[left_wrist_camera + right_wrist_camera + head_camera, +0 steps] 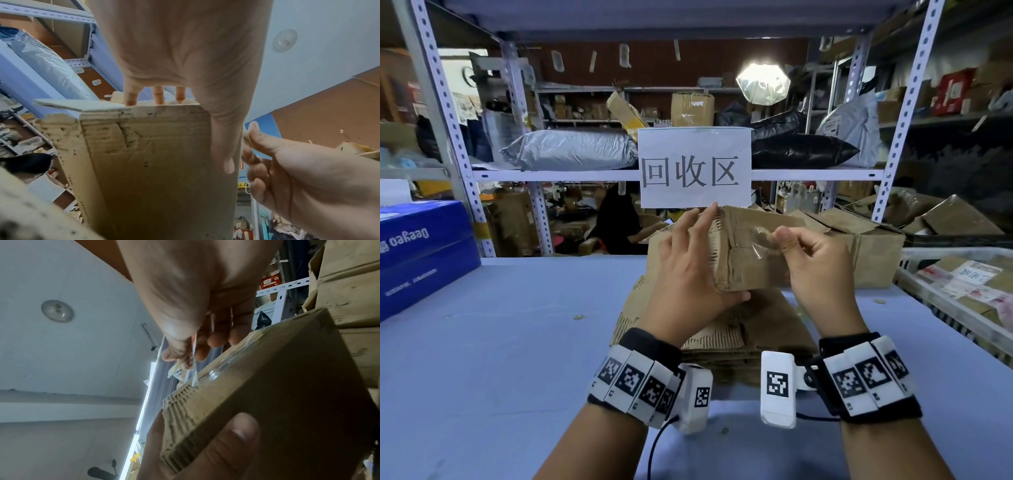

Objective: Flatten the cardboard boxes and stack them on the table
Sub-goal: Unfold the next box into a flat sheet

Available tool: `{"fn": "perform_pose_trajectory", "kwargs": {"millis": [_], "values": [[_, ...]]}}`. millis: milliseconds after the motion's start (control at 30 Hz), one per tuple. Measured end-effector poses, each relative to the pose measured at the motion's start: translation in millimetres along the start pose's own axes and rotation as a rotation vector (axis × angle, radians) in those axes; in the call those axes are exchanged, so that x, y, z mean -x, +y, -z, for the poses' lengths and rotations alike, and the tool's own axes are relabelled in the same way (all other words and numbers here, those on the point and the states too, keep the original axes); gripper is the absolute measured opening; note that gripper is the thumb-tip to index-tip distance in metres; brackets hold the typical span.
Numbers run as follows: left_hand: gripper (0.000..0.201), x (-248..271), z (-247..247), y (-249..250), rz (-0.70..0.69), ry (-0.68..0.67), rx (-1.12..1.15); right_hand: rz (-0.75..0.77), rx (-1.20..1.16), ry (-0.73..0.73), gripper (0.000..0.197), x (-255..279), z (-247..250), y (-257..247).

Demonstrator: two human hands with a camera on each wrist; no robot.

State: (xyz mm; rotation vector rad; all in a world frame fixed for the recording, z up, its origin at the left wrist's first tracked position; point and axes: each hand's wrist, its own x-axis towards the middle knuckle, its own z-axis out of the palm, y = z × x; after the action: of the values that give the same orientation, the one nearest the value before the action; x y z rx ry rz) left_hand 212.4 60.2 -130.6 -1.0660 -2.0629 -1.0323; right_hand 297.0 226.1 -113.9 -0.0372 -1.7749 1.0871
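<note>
The left hand (690,274) holds a small cardboard box (743,253) up in the air, above the blue bench (517,325). Its fingers (158,95) lie long over the top edge of the box, and its thumb is tucked under the bottom edge. So the hand is wrapped around the box's left side.

The right hand (815,263) is at the right side of the same box. Its thumb and first finger pinch a strip of clear tape (763,241) that is partly pulled off the box. The other fingers of that hand are curled in. In the right wrist view the tape (185,369) runs from the pinch down to the box's torn, ridged edge.

Right under the held box, a pile of flat cardboard (722,329) lies on the bench, in front of the person. Behind the held box and a bit to the right sits another brown box (873,253), with its flaps open.

A blue carton (421,253) is on the left end of the bench. A white basket (928,301) with parcels in it is on the right. A white paper sign (695,168) with big black letters hangs from the shelf (551,174) above the box.
</note>
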Motion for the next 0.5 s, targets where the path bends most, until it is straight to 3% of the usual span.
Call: {"fn": "perform_pose_trajectory", "kwargs": {"millis": [133, 200, 267, 367, 500], "values": [[0.131, -0.2, 1.2, -6.0, 0.045, -0.028, 0.034, -0.038, 0.214, -0.033, 0.062, 1.8, -1.7, 10.9], [0.131, -1.2, 1.5, -8.8, 0.052, -0.026, 0.034, -0.08, 0.239, -0.074, 0.068, 3.1, -4.4, 11.8], [0.13, -1.6, 1.6, -11.5, 0.059, -0.025, 0.036, -0.079, 0.262, -0.072, 0.055, 3.7, -5.8, 12.4], [0.13, -0.2, 2.0, -14.2, 0.068, -0.03, 0.061, -0.046, 0.225, -0.025, 0.015, 2.5, -6.4, 13.3], [0.131, 1.6, 1.3, -14.1, 0.053, -0.033, 0.064, 0.072, 0.204, -0.048, 0.016, 3.0, -10.6, 14.0]]}}
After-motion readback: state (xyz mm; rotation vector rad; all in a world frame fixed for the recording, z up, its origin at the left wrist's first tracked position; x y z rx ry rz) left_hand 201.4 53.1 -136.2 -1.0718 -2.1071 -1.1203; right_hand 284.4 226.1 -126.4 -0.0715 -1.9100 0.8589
